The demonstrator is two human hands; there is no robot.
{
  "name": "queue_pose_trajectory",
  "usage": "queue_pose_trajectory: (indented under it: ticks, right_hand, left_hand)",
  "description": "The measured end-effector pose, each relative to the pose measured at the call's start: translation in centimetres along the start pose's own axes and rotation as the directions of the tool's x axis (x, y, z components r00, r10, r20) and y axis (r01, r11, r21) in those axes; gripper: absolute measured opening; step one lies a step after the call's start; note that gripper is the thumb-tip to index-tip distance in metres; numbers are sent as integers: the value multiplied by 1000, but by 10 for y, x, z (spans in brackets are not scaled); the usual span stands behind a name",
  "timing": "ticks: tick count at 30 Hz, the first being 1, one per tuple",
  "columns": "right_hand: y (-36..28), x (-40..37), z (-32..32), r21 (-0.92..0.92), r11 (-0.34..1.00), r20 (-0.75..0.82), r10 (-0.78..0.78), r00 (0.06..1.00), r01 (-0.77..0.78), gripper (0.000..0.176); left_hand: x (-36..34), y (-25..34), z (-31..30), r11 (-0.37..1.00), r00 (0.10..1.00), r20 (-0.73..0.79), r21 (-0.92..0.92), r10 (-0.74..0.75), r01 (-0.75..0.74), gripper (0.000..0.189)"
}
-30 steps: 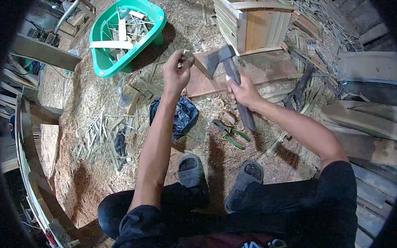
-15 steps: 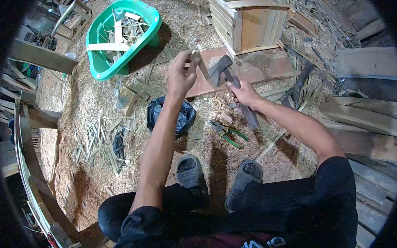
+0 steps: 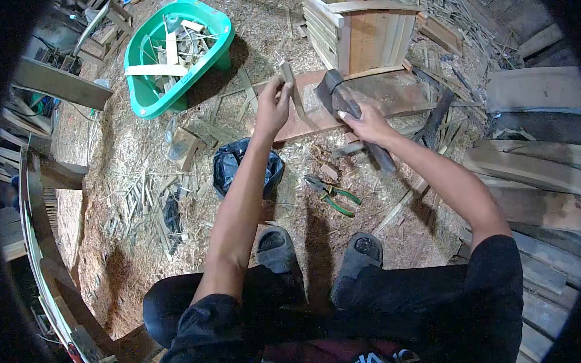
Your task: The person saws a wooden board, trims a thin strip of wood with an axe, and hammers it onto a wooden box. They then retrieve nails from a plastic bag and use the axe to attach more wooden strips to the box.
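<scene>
Where the wood strip is: the wood strip [image 3: 293, 92] stands nearly upright in the left hand [image 3: 274, 108], above the reddish board [image 3: 396, 95], with its lower end close to the hatchet head.
Left hand: thumb and fingers are pressed together on the strip near its top, pinching it.
Right hand: the right hand [image 3: 369, 125] is wrapped round the handle of the hatchet [image 3: 331, 88], choked up just behind the head. The rest of the handle runs back under the wrist.
Doing it well: I would judge that short, shallow cuts suit this grip. The blade should travel down and away from the pinching fingers, which should stay high on the strip. The strip's foot would be best rested on the board so it cannot skid.
Risk: a thin strip can split along the grain or twist in a two-finger hold.
Nearby: pliers [image 3: 331, 194] and a black bag [image 3: 240, 167] lie on the sawdust, and a green tub [image 3: 226, 38] holds offcuts.
Writing: white letters [image 3: 380, 361] show on the dark shirt at the bottom edge. They are seen upside down and partly cut off, so they are not surely readable.
</scene>
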State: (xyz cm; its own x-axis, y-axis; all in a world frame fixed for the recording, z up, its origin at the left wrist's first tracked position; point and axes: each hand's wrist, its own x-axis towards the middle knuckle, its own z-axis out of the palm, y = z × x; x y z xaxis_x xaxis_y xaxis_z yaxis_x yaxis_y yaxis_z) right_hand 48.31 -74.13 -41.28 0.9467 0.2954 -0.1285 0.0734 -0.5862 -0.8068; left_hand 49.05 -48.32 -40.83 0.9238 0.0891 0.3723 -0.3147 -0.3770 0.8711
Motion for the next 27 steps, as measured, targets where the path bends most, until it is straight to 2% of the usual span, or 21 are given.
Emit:
queue_pose_trajectory:
  ticks: [1, 2, 3, 5, 6, 8, 9, 10, 13, 14, 17, 18, 19, 20, 21, 22, 23, 24, 25, 27]
  right_hand:
    - [-6, -3, -9, -58, 995, -67, -89, 994, 85, 31]
    - [9, 4, -8, 2, 974, -147, -223, 964, 225, 31]
    - [0, 2, -15, 42, 980, -143, -184, 972, 192, 30]
    - [-37, -6, -34, 124, 984, -128, -108, 986, 124, 29]
    - [-46, -3, -36, 109, 990, -180, -66, 981, 86, 31]
    - [-74, -5, -43, 235, 965, -146, -87, 985, 120, 32]
    - [-87, -7, -42, 297, 945, -128, -100, 987, 134, 32]
    - [-96, -8, -34, 376, 896, -224, -160, 961, 237, 31]
    - [-100, -11, -31, 255, 955, -51, -141, 989, 150, 28]
    - [-94, -12, -25, 225, 957, -87, -166, 982, 182, 26]
    - [-88, -24, -7, 268, 946, -84, -169, 982, 185, 24]
    - [-93, -29, -6, 297, 937, -84, -166, 983, 184, 25]
    - [-95, -29, -6, 296, 945, -83, -121, 989, 140, 24]
    - [-97, -27, -7, 293, 951, -82, -75, 994, 96, 24]
    - [-99, -24, -8, 290, 955, -82, -30, 996, 52, 23]
    - [-102, -20, -8, 370, 927, -76, -44, 996, 69, 19]
    - [-104, -15, -8, 381, 925, -62, 18, 998, 7, 18]
    - [-109, -10, -9, 391, 919, -46, 80, 996, -56, 17]
    - [-113, -8, -8, 400, 909, -29, 142, 989, -119, 17]
    - [-114, -6, -8, 414, 883, 0, 243, 970, -221, 18]
  left_hand:
    - [2, -1, 2, 989, 996, -21, -127, -84, 81, 22]
    - [4, -2, 2, 955, 985, -28, -251, -169, 157, 23]
    - [6, 4, 1, 901, 967, -21, -369, -253, 228, 24]
    - [16, 31, -6, 810, 933, 16, -490, -360, 321, 24]
    - [20, 40, -8, 744, 916, 37, -571, -399, 347, 24]
    - [27, 41, -10, 599, 904, 100, -718, -415, 354, 26]
    - [29, 47, -10, 579, 902, 87, -740, -424, 343, 26]
    - [30, 53, -10, 558, 899, 74, -760, -432, 332, 25]
    - [37, 57, -15, 520, 902, 61, -800, -428, 300, 25]
    - [37, 54, -17, 510, 903, 62, -808, -425, 295, 25]
    - [26, 73, -15, 590, 845, 78, -682, -529, 432, 24]
    - [20, 65, -16, 609, 832, 103, -634, -544, 477, 28]
    - [13, 48, -11, 853, 905, -126, -405, -407, 327, 31]
    - [5, 32, -4, 980, 936, -296, -102, -192, 169, 33]
    - [1, 24, 0, 972, 921, -383, 234, 72, 22, 36]
    - [-12, 55, -13, 996, 963, -260, 76, 70, -52, 33]
    - [-21, 66, -20, 971, 971, -94, 124, 218, -206, 35]
    - [-27, 70, -29, 922, 933, 79, 145, 352, -360, 37]
    - [-33, 73, -34, 852, 850, 251, 138, 464, -506, 39]
    - [-48, 80, -24, 814, 831, 258, 199, 493, -545, 42]
